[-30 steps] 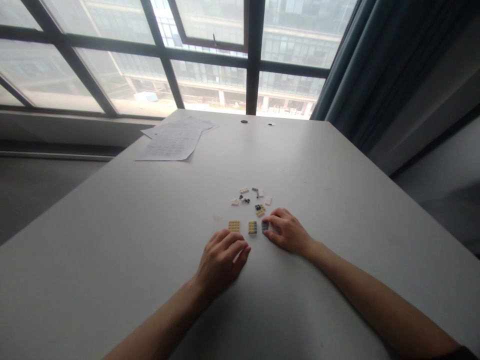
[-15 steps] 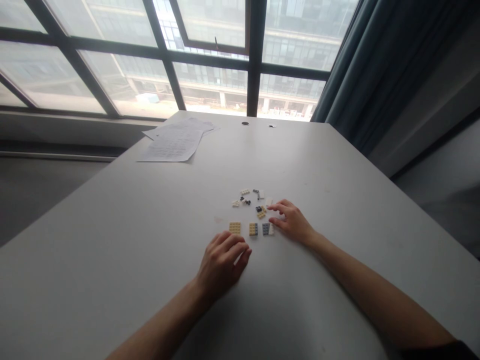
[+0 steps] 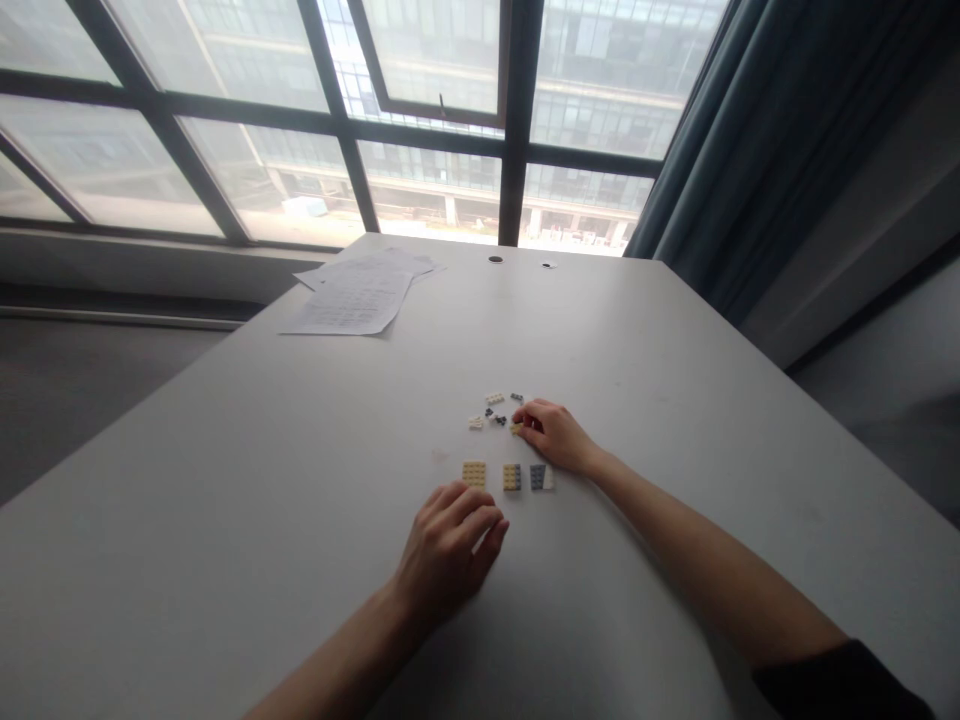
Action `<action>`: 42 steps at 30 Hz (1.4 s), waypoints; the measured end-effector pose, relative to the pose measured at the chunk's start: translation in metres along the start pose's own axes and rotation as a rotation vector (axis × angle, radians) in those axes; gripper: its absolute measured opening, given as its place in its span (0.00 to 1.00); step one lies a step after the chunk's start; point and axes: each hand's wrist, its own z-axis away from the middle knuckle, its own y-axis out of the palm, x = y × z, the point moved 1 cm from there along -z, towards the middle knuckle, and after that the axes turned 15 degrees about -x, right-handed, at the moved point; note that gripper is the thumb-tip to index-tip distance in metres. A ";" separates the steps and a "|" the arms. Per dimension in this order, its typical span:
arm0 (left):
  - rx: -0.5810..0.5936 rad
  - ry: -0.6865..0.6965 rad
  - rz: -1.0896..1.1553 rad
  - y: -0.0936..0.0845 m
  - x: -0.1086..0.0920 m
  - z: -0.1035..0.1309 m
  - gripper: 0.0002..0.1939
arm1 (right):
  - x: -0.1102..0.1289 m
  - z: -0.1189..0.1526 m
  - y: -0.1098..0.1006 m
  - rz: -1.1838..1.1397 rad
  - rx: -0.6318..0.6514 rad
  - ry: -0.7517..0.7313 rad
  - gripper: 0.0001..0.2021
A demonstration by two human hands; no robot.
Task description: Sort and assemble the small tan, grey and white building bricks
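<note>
Over the small loose bricks, my right hand has its thumb and index finger closed at a yellow piece; what is between the fingertips is too small to tell. My left hand rests loosely curled, its thumb and index finger slightly apart, with nothing visible in it. Just beyond its knuckles lies a tan studded plate. To the right of that plate are a tan and grey block and a grey and white block, set in a row.
A white table spreads under both hands. Printed sheets lie at its far left. Two cable holes, one of them a dark round opening, are near the back edge. Windows stand behind, with a blue curtain on the right.
My right hand has moved left over the loose bricks, and its fingers have come together. My left hand keeps its place beside the tan plate. The view has tilted slightly up.
</note>
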 end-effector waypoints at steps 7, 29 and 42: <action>-0.008 -0.017 -0.009 -0.001 0.001 0.003 0.04 | -0.016 -0.001 -0.005 0.004 -0.148 0.027 0.13; 0.433 0.037 -0.193 0.084 0.113 -0.129 0.10 | -0.036 0.008 -0.019 0.126 -0.388 0.175 0.12; 0.462 0.152 -0.216 0.088 0.110 -0.122 0.10 | -0.036 0.006 -0.018 0.120 -0.400 0.217 0.11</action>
